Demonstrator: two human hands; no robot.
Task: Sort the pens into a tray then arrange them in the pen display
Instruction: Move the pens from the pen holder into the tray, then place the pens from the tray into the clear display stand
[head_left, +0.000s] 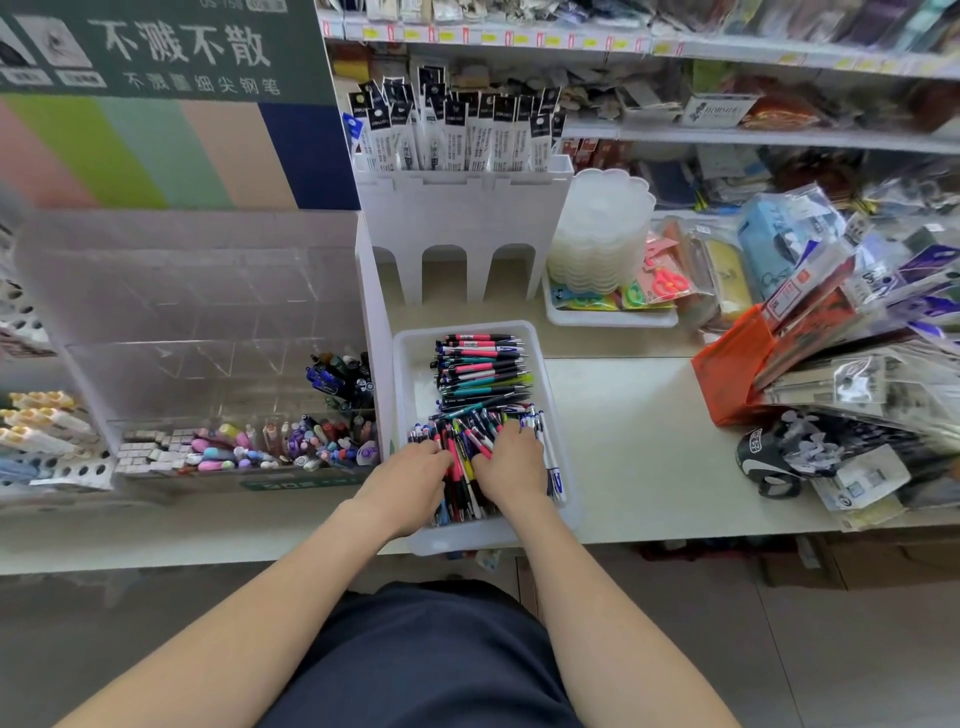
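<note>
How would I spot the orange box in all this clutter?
Start at the white tray of pens under both hands, then look right across the bare counter. The orange box stands there, tilted, stuffed with packaged stationery; nothing else nearby is bright orange.

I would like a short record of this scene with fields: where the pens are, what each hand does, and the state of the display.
tray: white tray on the counter, in front of the person
pens: neat stack at the far end, loose pile at the near end
left hand: in the loose pile, on pens
right hand: in the loose pile, on pens
display: clear display left of the tray, upper rows empty, some pens in the lower rows
</note>
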